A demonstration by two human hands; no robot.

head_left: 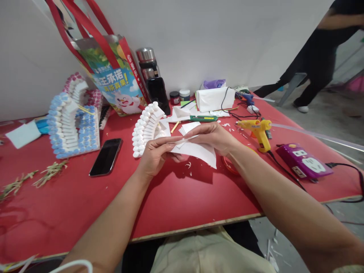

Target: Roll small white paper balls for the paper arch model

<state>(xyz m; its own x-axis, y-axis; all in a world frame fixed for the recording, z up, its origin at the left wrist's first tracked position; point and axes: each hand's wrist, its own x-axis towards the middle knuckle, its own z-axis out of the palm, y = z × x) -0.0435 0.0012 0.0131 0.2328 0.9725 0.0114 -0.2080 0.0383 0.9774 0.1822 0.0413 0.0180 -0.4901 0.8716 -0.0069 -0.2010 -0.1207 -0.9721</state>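
A sheet of white paper (199,151) is held above the red table, its lower right corner hanging down in a curve. My left hand (159,149) pinches its left end, thumb on top. At its upper edge, my right hand (213,136) is closed on the paper with bent fingers. Just behind my hands stands a curved white piece (145,129) with rows of round white tips. Small white paper pieces (189,128) lie beyond the sheet, near a green utility knife (203,118).
A yellow glue gun (257,131) and a purple power socket (304,161) with cords lie right. A phone (105,157) and a blue-tipped curved piece (72,127) are left. Behind stand a shopping bag (113,79) and a steel flask (148,62). A person in black (321,53) is far right.
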